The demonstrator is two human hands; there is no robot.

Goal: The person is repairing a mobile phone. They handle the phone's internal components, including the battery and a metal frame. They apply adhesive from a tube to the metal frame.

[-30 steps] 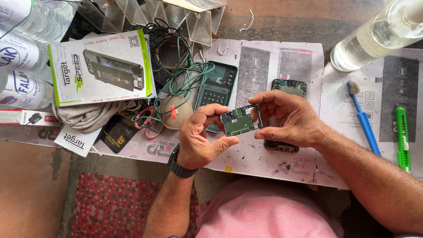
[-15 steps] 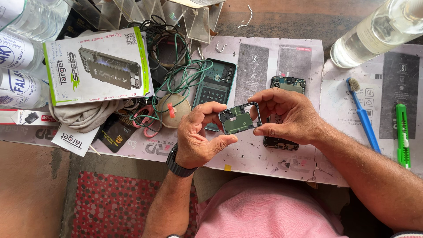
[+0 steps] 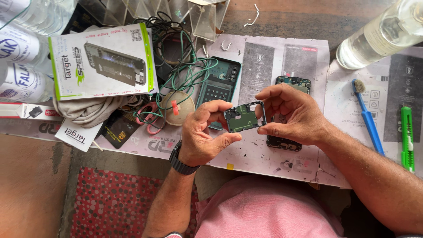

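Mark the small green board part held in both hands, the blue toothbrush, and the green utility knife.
green board part (image 3: 243, 117): head view, middle of its green face, between both hands.
blue toothbrush (image 3: 368, 123): head view, mid-handle, right of the hands.
green utility knife (image 3: 407, 136): head view, middle of its body, far right.

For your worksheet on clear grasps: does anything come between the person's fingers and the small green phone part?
Nothing visible does. The left hand and right hand both pinch the green phone part directly at its edges.

Bright, even daylight; sharp, soft shadows.
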